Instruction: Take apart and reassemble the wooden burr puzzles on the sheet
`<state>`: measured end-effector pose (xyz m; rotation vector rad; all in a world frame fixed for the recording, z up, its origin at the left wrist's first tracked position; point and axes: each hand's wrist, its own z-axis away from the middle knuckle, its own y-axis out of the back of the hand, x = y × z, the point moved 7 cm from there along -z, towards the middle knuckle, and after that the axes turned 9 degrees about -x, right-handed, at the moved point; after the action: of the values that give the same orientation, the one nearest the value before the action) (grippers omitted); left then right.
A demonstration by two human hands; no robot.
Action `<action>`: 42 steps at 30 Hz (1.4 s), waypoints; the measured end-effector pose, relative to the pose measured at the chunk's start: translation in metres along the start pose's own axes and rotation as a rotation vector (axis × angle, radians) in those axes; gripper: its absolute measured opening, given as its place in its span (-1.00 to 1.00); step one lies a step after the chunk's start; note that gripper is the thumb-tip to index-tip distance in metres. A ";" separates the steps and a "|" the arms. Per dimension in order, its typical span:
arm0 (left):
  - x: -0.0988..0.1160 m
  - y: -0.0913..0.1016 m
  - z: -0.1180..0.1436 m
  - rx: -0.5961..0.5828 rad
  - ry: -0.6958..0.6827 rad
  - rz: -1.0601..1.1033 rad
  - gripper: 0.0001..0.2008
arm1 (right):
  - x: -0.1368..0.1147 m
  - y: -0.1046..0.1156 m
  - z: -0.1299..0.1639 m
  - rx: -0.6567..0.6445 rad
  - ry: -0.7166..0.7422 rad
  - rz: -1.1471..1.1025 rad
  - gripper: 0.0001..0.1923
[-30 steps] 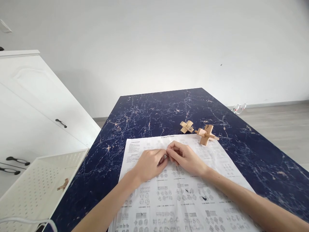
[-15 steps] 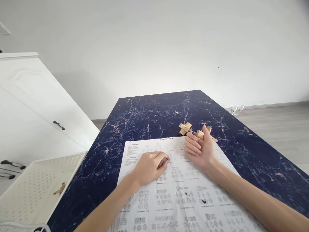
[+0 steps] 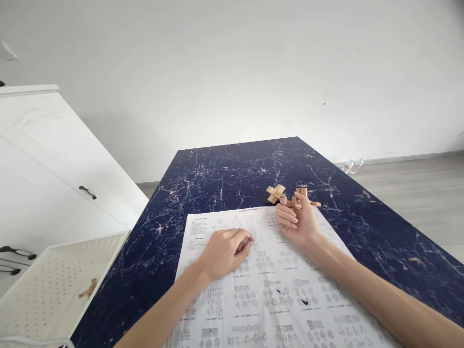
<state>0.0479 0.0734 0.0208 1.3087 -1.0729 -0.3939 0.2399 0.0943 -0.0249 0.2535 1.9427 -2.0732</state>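
wooden cross puzzle [image 3: 300,199], tilted, on paper edge

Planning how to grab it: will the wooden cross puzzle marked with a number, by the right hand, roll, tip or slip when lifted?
The numbered wooden puzzle has bars sticking out several ways, so it probably won't roll but may rock onto another bar. Bare, unvarnished-looking wood should grip well under the right hand. Being interlocked pieces, it might loosen if pulled by one bar.

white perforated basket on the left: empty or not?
Not empty. One small wooden piece lies on the floor of the white perforated basket.
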 end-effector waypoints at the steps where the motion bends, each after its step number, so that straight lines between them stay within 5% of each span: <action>1: 0.000 0.000 0.000 0.000 0.001 0.000 -0.88 | -0.001 0.000 0.000 0.006 0.028 0.068 -0.65; 6: 0.000 0.001 0.001 -0.001 0.011 0.015 -0.85 | -0.001 -0.009 0.008 0.021 0.143 0.455 -0.67; 9: -0.003 0.001 0.002 0.018 0.050 0.080 -0.85 | 0.009 -0.024 0.015 -0.076 0.124 0.740 -0.57; 16: -0.022 0.024 0.011 0.352 0.252 0.708 -0.63 | 0.061 -0.046 0.041 -0.490 -0.302 1.167 -0.40; 23: -0.002 0.008 0.003 -0.123 0.021 1.173 -0.18 | 0.072 -0.060 0.054 -0.708 -0.349 1.366 -0.45; 26: -0.001 0.003 0.002 -0.160 0.061 1.179 -0.25 | 0.071 -0.059 0.052 -0.707 -0.324 1.416 -0.45; 31: -0.017 0.003 0.003 -0.003 0.163 1.239 -0.19 | 0.063 -0.054 0.044 -0.585 -0.239 1.480 -0.45; 42: -0.024 0.009 0.003 0.105 0.128 1.270 -0.08 | 0.059 -0.058 0.041 -0.500 -0.082 1.560 -0.46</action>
<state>0.0309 0.0924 0.0188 0.5139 -1.5831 0.6927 0.1684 0.0513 0.0142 1.0711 1.2612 -0.5551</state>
